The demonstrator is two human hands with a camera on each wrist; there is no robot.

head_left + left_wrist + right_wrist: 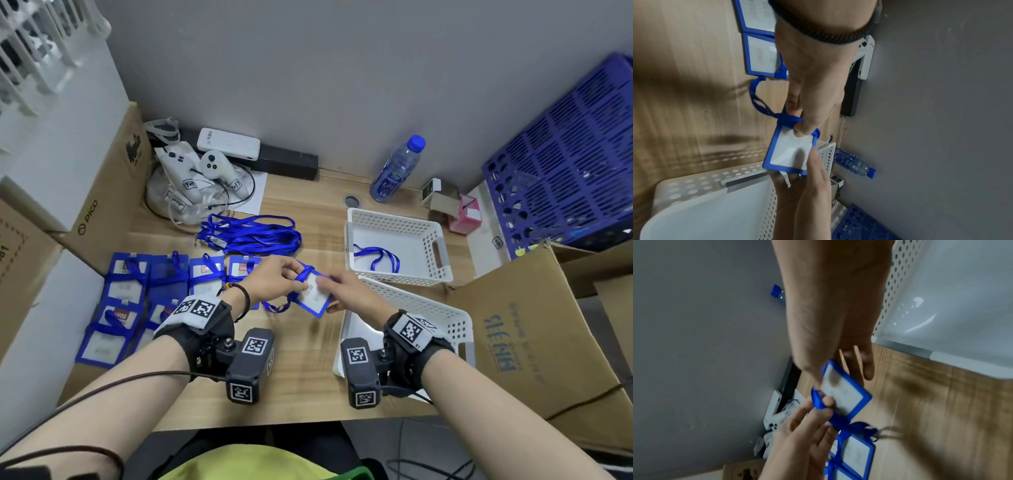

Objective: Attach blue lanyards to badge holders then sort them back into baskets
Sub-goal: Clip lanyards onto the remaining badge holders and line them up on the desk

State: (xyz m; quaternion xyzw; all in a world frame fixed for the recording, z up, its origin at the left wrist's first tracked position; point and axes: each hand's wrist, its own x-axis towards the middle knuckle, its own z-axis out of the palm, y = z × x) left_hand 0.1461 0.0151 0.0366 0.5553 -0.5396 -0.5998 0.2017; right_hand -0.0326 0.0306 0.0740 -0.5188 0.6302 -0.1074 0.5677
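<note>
I hold a blue-framed badge holder (317, 294) (789, 154) (846, 395) above the table's middle. My right hand (346, 291) (830, 369) pinches its far end. My left hand (277, 277) (803, 123) pinches a blue lanyard (298, 277) (789, 120) (822, 402) at the holder's top; a loop (277, 306) of it hangs down. More blue lanyards (250, 234) lie piled behind. Several badge holders (137, 294) with lanyards lie in rows at the left. One white basket (442, 253) holds a lanyard (376, 257). A nearer white basket (445, 315) stands under my right wrist.
At the back stand a water bottle (399, 168), white controllers (191, 171), a power bank (227, 144) and small boxes (452, 205). A blue crate (565, 164) and a cardboard box (534, 335) are on the right; more cardboard boxes (102, 198) are on the left.
</note>
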